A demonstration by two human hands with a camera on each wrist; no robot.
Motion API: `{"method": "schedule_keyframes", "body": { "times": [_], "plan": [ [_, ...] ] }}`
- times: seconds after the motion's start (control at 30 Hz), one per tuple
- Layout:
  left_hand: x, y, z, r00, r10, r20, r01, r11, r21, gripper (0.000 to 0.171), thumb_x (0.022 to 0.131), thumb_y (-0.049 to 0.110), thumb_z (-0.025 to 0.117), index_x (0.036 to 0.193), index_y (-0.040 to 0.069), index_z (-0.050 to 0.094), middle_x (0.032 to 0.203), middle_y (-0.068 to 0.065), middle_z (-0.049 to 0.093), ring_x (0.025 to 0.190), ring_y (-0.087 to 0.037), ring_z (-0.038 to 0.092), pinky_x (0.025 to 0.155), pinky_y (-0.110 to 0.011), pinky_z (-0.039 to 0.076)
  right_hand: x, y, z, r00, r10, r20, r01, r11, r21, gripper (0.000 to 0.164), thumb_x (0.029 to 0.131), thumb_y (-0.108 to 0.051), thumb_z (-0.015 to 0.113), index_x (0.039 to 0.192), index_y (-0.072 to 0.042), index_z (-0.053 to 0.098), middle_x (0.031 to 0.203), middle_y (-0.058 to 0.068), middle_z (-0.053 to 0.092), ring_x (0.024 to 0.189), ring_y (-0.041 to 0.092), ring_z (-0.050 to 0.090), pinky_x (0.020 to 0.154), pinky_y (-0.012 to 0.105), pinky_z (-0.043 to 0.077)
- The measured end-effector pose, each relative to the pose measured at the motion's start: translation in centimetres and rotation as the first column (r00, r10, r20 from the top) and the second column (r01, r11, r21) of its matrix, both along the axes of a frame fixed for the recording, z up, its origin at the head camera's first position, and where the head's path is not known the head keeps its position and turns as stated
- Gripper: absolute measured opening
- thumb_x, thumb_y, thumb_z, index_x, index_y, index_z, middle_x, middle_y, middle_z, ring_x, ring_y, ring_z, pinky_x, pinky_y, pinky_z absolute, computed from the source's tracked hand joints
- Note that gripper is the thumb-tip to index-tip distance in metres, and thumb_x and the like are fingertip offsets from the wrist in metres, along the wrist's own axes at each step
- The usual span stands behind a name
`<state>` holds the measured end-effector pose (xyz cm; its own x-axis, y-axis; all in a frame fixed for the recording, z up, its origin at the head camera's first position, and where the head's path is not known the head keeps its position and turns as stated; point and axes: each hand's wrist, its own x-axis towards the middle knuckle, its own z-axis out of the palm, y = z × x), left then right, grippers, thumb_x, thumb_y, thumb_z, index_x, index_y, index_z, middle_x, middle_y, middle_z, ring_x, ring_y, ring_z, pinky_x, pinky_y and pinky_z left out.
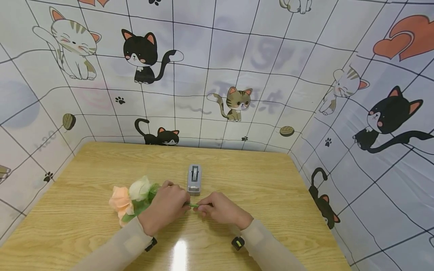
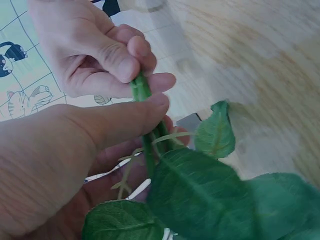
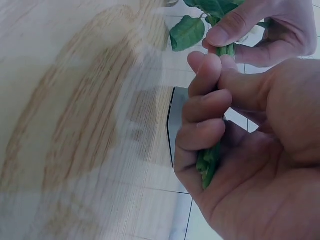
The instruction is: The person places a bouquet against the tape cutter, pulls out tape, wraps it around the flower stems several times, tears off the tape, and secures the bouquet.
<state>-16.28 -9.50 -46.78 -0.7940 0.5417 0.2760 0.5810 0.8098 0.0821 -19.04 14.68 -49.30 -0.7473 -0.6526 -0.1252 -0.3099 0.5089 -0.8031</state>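
Artificial flowers lie at the left, with a peach bloom [image 1: 121, 200], a white bloom [image 1: 139, 189] and green leaves [image 2: 200, 192]. My left hand [image 1: 167, 205] pinches their bundled green stems [image 2: 141, 89] between thumb and fingers, just below the leaves. Close beside it, my right hand [image 1: 222, 209] grips the lower part of the same bundle. In the right wrist view its fingers curl round the stems, and the cut stem ends [image 3: 207, 170] show below them. A grey tape dispenser [image 1: 194, 180] stands just beyond both hands.
The wooden table [image 1: 254, 177] carries the flowers and the dispenser. A cat-patterned sheet [image 1: 196, 75] with grid lines hangs behind the table and along both sides. Dark wrist cameras [image 1: 238, 243] sit below both wrists.
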Motion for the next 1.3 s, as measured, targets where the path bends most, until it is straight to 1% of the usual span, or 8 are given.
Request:
{"method": "schedule_keyframes", "body": {
  "times": [0.13, 0.23, 0.37, 0.57, 0.77, 0.97, 1.13, 1.3],
  "plan": [
    [0.0, 0.0, 0.5, 0.997, -0.006, 0.071, 0.004, 0.999, 0.033, 0.029, 0.089, 0.027, 0.104, 0.073, 0.024, 0.079, 0.067, 0.013, 0.073, 0.064, -0.004, 0.065, 0.087, -0.053, 0.059, 0.1, -0.1, 0.0, 0.999, -0.02, -0.041, 0.02, 1.0, 0.002, 0.021, 0.116, -0.01, 0.072, 0.118, 0.002, 0.089, 0.1, 0.013, 0.085, 0.058, 0.001, 0.038, 0.056, 0.017, 0.034],
    [0.0, -0.1, 1.0, 0.992, -0.016, 0.126, 0.009, 0.998, 0.061, 0.024, 0.094, 0.026, 0.1, 0.077, 0.023, 0.084, 0.068, 0.014, 0.074, 0.063, -0.001, 0.059, 0.083, -0.051, 0.057, 0.3, -0.2, 0.0, 0.997, -0.032, -0.075, 0.034, 0.999, 0.015, 0.021, 0.114, -0.007, 0.073, 0.122, 0.003, 0.089, 0.104, 0.013, 0.087, 0.062, 0.001, 0.043, 0.058, 0.017, 0.036],
    [-0.2, -0.3, 1.8, 0.988, -0.021, 0.151, 0.009, 0.997, 0.074, 0.033, 0.105, 0.025, 0.09, 0.074, 0.02, 0.079, 0.062, 0.013, 0.06, 0.057, -0.001, 0.044, 0.073, -0.042, 0.054, 0.5, -0.2, 0.0, 0.993, -0.05, -0.112, 0.054, 0.998, 0.033, 0.022, 0.113, -0.004, 0.074, 0.128, 0.005, 0.086, 0.114, 0.015, 0.089, 0.07, 0.0, 0.055, 0.062, 0.015, 0.044],
    [-1.0, -0.4, 2.3, 0.977, -0.022, 0.213, -0.007, 0.991, 0.133, 0.026, 0.109, 0.018, 0.084, 0.084, 0.014, 0.079, 0.064, 0.01, 0.053, 0.056, -0.004, 0.038, 0.056, -0.025, 0.035, 0.5, -0.2, 0.0, 0.984, -0.055, -0.167, 0.063, 0.997, 0.043, 0.022, 0.112, -0.004, 0.076, 0.13, 0.005, 0.086, 0.125, 0.019, 0.088, 0.079, -0.003, 0.066, 0.069, 0.015, 0.055],
    [-1.8, -0.3, 2.0, 0.928, -0.027, 0.372, -0.047, 0.981, 0.19, 0.023, 0.106, 0.023, 0.088, 0.085, 0.014, 0.089, 0.067, 0.011, 0.065, 0.058, -0.004, 0.041, 0.056, -0.024, 0.033, 0.6, -0.3, -0.2, 0.978, -0.087, -0.188, 0.095, 0.995, 0.036, 0.021, 0.111, -0.004, 0.077, 0.128, 0.001, 0.087, 0.118, 0.018, 0.088, 0.071, -0.002, 0.057, 0.064, 0.016, 0.049],
    [-2.5, -0.4, 1.6, 0.892, -0.061, 0.448, -0.051, 0.971, 0.235, 0.018, 0.106, 0.021, 0.088, 0.09, 0.013, 0.092, 0.066, 0.012, 0.062, 0.059, -0.005, 0.04, 0.056, -0.023, 0.031, 0.8, -0.4, -0.2, 0.968, -0.102, -0.227, 0.117, 0.992, 0.052, 0.022, 0.11, -0.005, 0.079, 0.13, 0.0, 0.087, 0.111, 0.015, 0.088, 0.075, -0.002, 0.058, 0.069, 0.016, 0.053],
    [-2.8, -0.4, 1.5, 0.873, -0.093, 0.479, -0.05, 0.959, 0.278, 0.016, 0.105, 0.017, 0.089, 0.09, 0.013, 0.091, 0.071, 0.009, 0.073, 0.062, -0.004, 0.045, 0.058, -0.022, 0.036, 0.8, -0.4, -0.5, 0.959, -0.114, -0.258, 0.127, 0.991, 0.036, 0.021, 0.109, -0.005, 0.08, 0.129, -0.002, 0.088, 0.106, 0.011, 0.088, 0.081, -0.002, 0.064, 0.075, 0.018, 0.059],
    [-2.8, -0.3, 1.3, 0.871, -0.105, 0.481, -0.048, 0.954, 0.296, 0.016, 0.104, 0.016, 0.09, 0.087, 0.013, 0.089, 0.074, 0.01, 0.077, 0.065, -0.003, 0.052, 0.062, -0.021, 0.044, 0.8, -0.5, -0.8, 0.953, -0.126, -0.274, 0.134, 0.991, 0.009, 0.022, 0.109, -0.004, 0.081, 0.129, 0.0, 0.087, 0.104, 0.012, 0.087, 0.082, -0.002, 0.067, 0.075, 0.017, 0.06]
  ]
}}
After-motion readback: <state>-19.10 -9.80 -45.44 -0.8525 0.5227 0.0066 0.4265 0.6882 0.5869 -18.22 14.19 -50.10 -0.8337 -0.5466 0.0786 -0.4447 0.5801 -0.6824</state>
